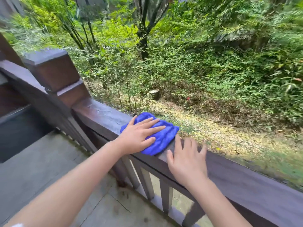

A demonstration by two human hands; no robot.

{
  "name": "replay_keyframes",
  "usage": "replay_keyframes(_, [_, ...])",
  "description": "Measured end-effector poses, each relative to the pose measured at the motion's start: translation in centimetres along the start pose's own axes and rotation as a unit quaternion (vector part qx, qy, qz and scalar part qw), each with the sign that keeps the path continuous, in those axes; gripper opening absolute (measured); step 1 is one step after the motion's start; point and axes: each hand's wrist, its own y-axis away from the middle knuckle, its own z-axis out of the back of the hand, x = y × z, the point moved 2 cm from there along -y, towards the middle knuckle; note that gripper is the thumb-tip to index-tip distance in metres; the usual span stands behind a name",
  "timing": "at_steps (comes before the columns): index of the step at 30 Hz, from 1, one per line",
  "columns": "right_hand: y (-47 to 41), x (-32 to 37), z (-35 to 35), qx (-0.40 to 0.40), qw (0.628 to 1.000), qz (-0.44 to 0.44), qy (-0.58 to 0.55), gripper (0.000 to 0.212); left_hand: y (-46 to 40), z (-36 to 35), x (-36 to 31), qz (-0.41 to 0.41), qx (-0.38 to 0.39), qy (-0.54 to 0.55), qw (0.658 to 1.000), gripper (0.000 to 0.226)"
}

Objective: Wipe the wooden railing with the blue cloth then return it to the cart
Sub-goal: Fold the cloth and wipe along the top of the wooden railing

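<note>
The railing (pixel 246 176) top runs bare to the right of the right hand (pixel 186 163), open for a sweep. To the left, past the left hand (pixel 137 136) flat on the blue cloth (pixel 164 135), a short wet stretch ends at the tall square post (pixel 54 72), which blocks the way.

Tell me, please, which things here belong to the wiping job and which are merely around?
Job: blue cloth flat under the left hand; wooden railing; right hand resting on it.
Around: corner post, tree stump, concrete floor. No cart shows.
</note>
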Motion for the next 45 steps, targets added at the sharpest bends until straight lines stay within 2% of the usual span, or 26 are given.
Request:
replay_keyframes(3, [-2.2, 3.2, -0.5, 0.004, 1.000, 0.017, -0.010, 0.065, 0.0, 0.1, 4.1, 0.018, -0.011, 0.009, 1.000, 0.054])
replay_keyframes(7, [-4.3, 6.0, -1.1, 0.013, 1.000, 0.025, -0.012, 0.067, 1.7, 0.2, 10.2, 0.001, -0.049, 0.010, 0.999, 0.056])
replay_keyframes(10, [-5.2, 7.3, -1.7, 0.026, 0.999, 0.030, -0.013, 0.068, 2.8, 0.5, 14.5, 0.056, -0.074, 0.012, 0.996, 0.058])
replay_keyframes(13, [-6.2, 8.7, -2.0, 0.031, 0.999, 0.035, -0.014, 0.067, 3.2, 0.6, 15.2, 0.122, -0.109, 0.028, 0.986, 0.063])
replay_keyframes(16, [-7.2, 10.2, -2.3, 0.030, 0.999, 0.035, -0.010, 0.066, 3.4, 0.2, 12.9, 0.177, -0.124, 0.033, 0.976, 0.066])
replay_keyframes(18, [-7.6, 11.1, -2.5, 0.030, 0.999, 0.038, -0.003, 0.066, 3.7, 0.0, 11.4, 0.132, -0.133, 0.034, 0.982, 0.061])
replay_keyframes(20, [-7.8, 11.8, -2.4, 0.014, 0.999, 0.028, 0.008, 0.066, 3.5, 0.1, 11.2, 0.006, -0.133, 0.014, 0.991, 0.054])
replay_keyframes(22, [-7.8, 12.2, -2.3, -0.013, 1.000, 0.011, 0.024, 0.069, 2.8, 0.6, 12.7, -0.122, -0.100, -0.038, 0.987, 0.052])
replay_keyframes(24, [-7.8, 12.5, -2.4, -0.023, 0.999, -0.012, 0.032, 0.064, 1.8, 1.3, 15.4, -0.175, -0.071, -0.097, 0.977, 0.051])
replay_keyframes(25, [-7.8, 12.6, -2.5, -0.005, 0.999, -0.024, 0.042, 0.063, 1.4, 1.4, 16.7, -0.172, -0.064, -0.116, 0.976, 0.051])
replay_keyframes(27, [-8.4, 13.8, -3.0, 0.020, 0.998, -0.041, 0.040, 0.063, 1.3, 1.5, 19.9, -0.113, -0.055, -0.117, 0.985, 0.051])
replay_keyframes(30, [-9.9, 16.8, -3.4, 0.020, 0.999, -0.040, 0.028, 0.064, 1.9, 0.9, 24.0, 0.010, -0.054, -0.055, 0.997, 0.053])
replay_keyframes(34, [-12.3, 20.6, -4.1, 0.029, 0.999, -0.023, 0.016, 0.063, 2.7, 0.8, 27.0, 0.124, -0.052, -0.008, 0.991, 0.056])
replay_keyframes(39, [-13.4, 22.3, -4.3, 0.027, 0.999, -0.024, 0.013, 0.063, 4.3, 0.3, 26.5, 0.227, -0.131, 0.037, 0.964, 0.063])
replay_keyframes(45, [-13.3, 22.1, -4.2, 0.034, 0.999, -0.031, 0.005, 0.063, 4.6, 0.0, 22.7, 0.330, -0.147, 0.060, 0.930, 0.055])
